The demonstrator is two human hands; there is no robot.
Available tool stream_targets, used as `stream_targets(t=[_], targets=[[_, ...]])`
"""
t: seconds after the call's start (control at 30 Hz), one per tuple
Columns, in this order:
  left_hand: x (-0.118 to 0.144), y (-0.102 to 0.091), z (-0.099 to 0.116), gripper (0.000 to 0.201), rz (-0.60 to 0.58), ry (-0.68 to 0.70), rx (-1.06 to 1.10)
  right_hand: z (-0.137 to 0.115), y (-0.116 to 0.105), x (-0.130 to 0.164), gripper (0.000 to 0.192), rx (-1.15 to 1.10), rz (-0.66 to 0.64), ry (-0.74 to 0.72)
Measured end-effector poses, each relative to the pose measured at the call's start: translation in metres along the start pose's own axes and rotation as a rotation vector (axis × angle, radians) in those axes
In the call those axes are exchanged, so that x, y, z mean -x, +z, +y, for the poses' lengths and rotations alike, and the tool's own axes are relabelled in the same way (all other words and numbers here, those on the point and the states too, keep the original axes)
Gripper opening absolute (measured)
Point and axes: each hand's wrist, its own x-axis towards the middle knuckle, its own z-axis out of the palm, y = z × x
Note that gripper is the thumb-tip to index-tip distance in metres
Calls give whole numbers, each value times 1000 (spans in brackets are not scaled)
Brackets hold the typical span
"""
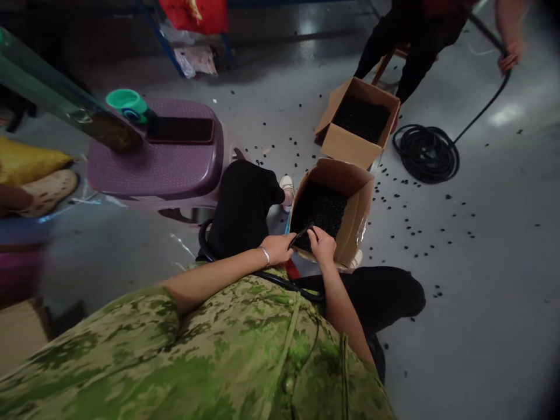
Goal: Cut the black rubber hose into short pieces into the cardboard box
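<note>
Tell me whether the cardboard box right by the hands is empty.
No. The cardboard box by the hands is filled with small black pieces.

No text, label, brand or number can be read anywhere. The red bag (195,14) beyond the purple stool (157,160) bears a yellow mark, too blurred to make out.

Boxes crowd the floor ahead
Open floor (481,280) lies right; cardboard box (350,192) and purple stool (157,169) block ahead and left.
</note>
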Motion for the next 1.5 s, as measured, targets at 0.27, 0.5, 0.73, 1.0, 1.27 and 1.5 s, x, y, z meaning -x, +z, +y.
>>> stream_targets(t=[0.27, 0.5, 0.73, 1.0, 1.27, 1.5], targets=[[0, 6, -3, 41, 25, 45, 0, 0, -2, 4, 36, 46, 39, -57], [-1, 16, -7, 55, 60, 97, 23, -3, -3, 10, 41, 101, 78, -123], [-4, 24, -15, 62, 207, 218, 202, -2, -6, 13, 43, 87, 248, -220], [1, 20, -19, 64, 348, 337, 227, -4, -13, 17, 40, 30, 400, -311], [5, 6, -12, 64, 406, 302, 57, -7, -18, 18, 38, -77, 407, -296], [3, 3, -12, 66, 520, 350, -58, -12, -25, 18, 32, -324, 351, -251]])
